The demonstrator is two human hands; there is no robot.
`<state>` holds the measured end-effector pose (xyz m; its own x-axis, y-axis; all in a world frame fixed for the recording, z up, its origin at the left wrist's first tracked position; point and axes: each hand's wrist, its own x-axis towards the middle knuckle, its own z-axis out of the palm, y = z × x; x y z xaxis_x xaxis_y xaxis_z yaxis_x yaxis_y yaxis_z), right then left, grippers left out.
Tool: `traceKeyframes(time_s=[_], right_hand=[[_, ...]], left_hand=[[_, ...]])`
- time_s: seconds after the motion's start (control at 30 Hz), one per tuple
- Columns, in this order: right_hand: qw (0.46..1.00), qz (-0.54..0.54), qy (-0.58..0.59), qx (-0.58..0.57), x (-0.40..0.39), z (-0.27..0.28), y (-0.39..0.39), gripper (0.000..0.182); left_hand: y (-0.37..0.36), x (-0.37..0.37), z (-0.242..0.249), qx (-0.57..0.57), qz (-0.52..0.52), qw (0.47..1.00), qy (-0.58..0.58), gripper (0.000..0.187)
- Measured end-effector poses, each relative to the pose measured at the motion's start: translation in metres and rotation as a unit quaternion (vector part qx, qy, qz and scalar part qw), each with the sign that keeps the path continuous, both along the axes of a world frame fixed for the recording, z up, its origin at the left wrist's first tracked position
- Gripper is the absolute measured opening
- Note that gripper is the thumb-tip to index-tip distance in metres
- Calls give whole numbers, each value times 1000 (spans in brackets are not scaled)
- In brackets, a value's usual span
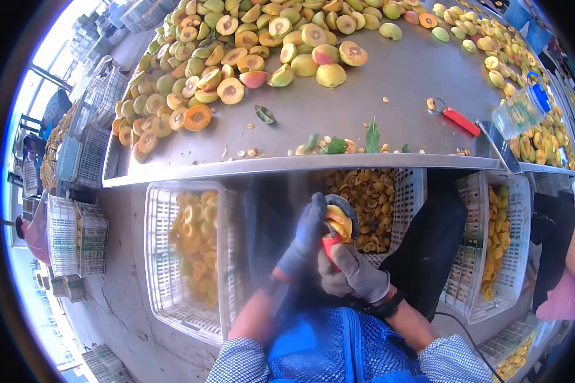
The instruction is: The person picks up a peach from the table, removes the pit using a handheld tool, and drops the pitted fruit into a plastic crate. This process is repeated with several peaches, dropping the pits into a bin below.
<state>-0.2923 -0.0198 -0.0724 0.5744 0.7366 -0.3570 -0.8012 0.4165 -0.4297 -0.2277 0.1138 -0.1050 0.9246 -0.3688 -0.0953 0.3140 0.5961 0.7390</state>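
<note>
My left hand [301,239], in a grey glove and partly smeared by motion, is wrapped round a yellow peach half [340,223]. In my right hand [358,274], also gloved, is a red-handled tool [329,245]; its tip is against or inside the peach and cannot be made out. Both hands are held close together in front of my blue apron [345,345], below the table's near edge. Beneath them, a crate [410,198] holds many small cut peach pieces [367,191].
A metal table [364,121] bears a heap of peach halves [236,60], leaves, another red-handled tool [460,121], a phone [497,147] and a blue-lidded bottle [521,112]. Crates of peach pieces stand left [220,255] and right [517,255]. Another person [565,287] is at right.
</note>
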Motion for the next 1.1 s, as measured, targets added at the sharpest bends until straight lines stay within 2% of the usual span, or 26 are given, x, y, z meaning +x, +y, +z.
traceKeyframes(time_s=[0.07, 0.1, 0.13, 0.17, 0.23, 0.27, 0.3, 0.37, 0.4, 0.43, 0.5, 0.53, 0.57, 0.6, 0.63, 0.7, 0.77, 0.8, 0.83, 0.87, 0.9, 0.93, 1.0, 1.03, 1.07, 1.1], right_hand=[[1000, -12, 7, 27, 2, 5, -1, 50], [998, -10, -62, -2, 4, 13, -6, 50], [991, -9, -130, -31, 5, 16, -11, 50], [991, -9, -131, -30, 5, 14, -15, 50], [989, -81, -42, -116, 7, 3, -24, 46], [981, -118, 0, -157, 9, -3, -28, 44], [981, -119, -5, -154, 12, -8, -32, 44], [976, -170, 129, -51, 16, -15, -35, 42], [975, -158, 50, -148, 16, -10, -34, 43], [975, -159, 47, -145, 15, -16, -31, 43], [954, -171, -64, -238, 18, -37, -22, 43], [935, -142, -163, -281, 22, -41, -19, 44], [934, -145, -171, -279, 19, -54, -18, 44], [918, -136, -206, -312, 11, -72, -18, 43], [898, -130, -239, -345, 11, -80, -19, 43], [916, -150, -184, -324, 17, -48, -16, 43], [935, -101, 50, -337, 22, -23, -16, 43], [935, -103, 38, -338, 25, -9, -16, 40], [932, -117, 34, -341, 19, -31, -20, 40], [899, -134, -187, -374, 6, -73, -22, 38], [815, -143, -397, -398, 3, -94, -28, 36], [840, -109, -345, -405, 5, -75, -33, 31], [837, -174, -334, -398, 16, -40, -31, 30], [843, -220, -318, -375, 21, -23, -30, 30], [898, -174, -191, -357, 29, -3, -33, 29], [896, -178, -190, -360, 39, 18, -36, 29]], left_hand=[[-8, 1, 1, -92, 8, 995, 46, 64], [-6, 1, 2, -92, 10, 995, 46, 64], [-4, 0, 5, 35, 112, 989, 91, 65], [0, -1, 14, 162, 210, 955, 133, 65], [41, -12, 63, 282, 207, 937, 19, 58], [73, -11, 56, 434, 244, 858, -127, 50], [97, -11, 85, 542, 240, 801, -87, 33], [160, -17, 95, 780, 181, 570, -184, 20], [175, -13, 105, 785, 184, 560, -191, 18], [182, -11, 118, 790, 187, 551, -196, 18], [159, 18, 139, 737, 229, 617, -152, 21], [149, 41, 139, 743, 238, 601, -174, 25], [141, 68, 132, 743, 243, 568, -257, 29], [123, 94, 138, 753, 224, 581, -212, 39], [114, 121, 136, 785, 196, 519, -276, 47], [101, 181, 113, 812, 173, 451, -326, 57], [80, 219, 113, 880, 49, 415, -227, 56], [75, 229, 110, 876, 52, 417, -239, 56], [73, 235, 107, 876, 54, 421, -229, 54], [70, 241, 103, 875, 56, 425, -223, 53], [80, 241, 90, 848, 85, 432, -293, 50], [85, 228, 85, 784, 147, 472, -376, 48], [86, 200, 93, 718, 188, 475, -472, 40], [77, 175, 110, 705, 155, 524, -452, 38], [68, 145, 131, 664, 113, 600, -432, 40], [58, 118, 145, 647, 79, 629, -424, 42]])
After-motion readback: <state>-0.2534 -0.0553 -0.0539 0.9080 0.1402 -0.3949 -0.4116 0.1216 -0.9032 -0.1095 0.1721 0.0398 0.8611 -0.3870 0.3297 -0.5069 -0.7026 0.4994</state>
